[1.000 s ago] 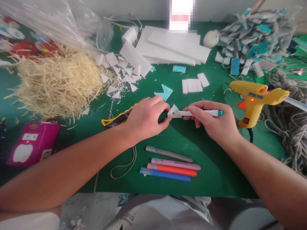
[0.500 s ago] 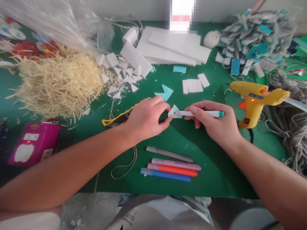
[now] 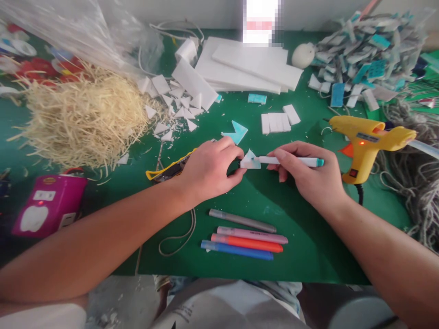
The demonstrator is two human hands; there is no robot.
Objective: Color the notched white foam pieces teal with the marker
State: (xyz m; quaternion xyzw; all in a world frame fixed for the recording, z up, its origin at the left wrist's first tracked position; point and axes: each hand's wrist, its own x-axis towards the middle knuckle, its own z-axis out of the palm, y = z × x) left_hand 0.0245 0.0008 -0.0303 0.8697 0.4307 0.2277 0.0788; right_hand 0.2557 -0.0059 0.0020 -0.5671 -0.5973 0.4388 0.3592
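My left hand pinches a small pointed white foam piece between thumb and fingers, with pale teal on its right part. In my right hand is a white marker with a teal end, its tip at the right side of the foam piece. Just beyond my left fingers lies a notched teal foam piece. A yellow-and-black utility knife is partly hidden under my left hand. Below both hands lie a grey marker, a pink marker, an orange marker and a blue marker.
A yellow glue gun, its light lit, stands at right beside grey yarn. Wood shavings and a magenta box are at left. White foam sheets, foam scraps and white foam strips lie farther back.
My right hand and the marker have shifted slightly to the right, the tip moving toward the foam piece's right edge. My left hand stays in place.
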